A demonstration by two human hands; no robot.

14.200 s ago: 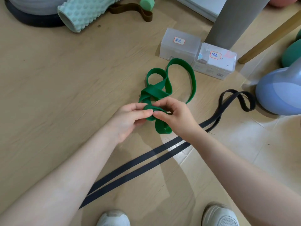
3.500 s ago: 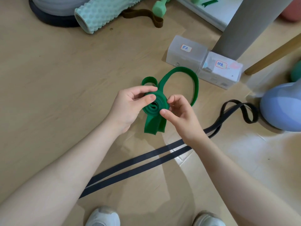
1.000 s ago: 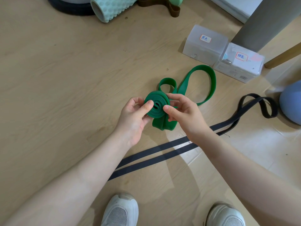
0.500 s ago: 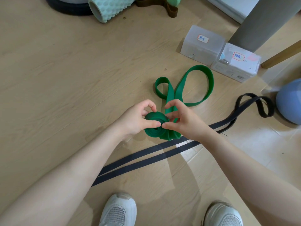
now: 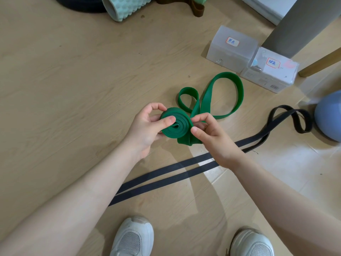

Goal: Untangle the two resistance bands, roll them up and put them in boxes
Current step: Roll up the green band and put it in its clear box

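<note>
Right now my left hand point(image 5: 147, 128) grips the rolled part of the green resistance band point(image 5: 176, 124), thumb pressed on the face of the coil and fingers curled behind its rim. My right hand point(image 5: 212, 135) pinches the band at the coil's right edge between thumb and forefinger, where the loose strap leaves the roll. The unrolled rest of it lies on the wooden floor point(image 5: 64, 80) beyond my hands in two loops, a small one and a larger one that reaches almost to the boxes.

The black resistance band point(image 5: 184, 172) lies flat on the floor under my right wrist, running as two parallel strips from near my left forearm to a twisted loop at the right.

Two frosted plastic boxes sit side by side, touching: the left box point(image 5: 231, 49) and the right box point(image 5: 270, 70), each with a small handwritten label on top. Both are closed, and I cannot tell whether anything is inside.
</note>
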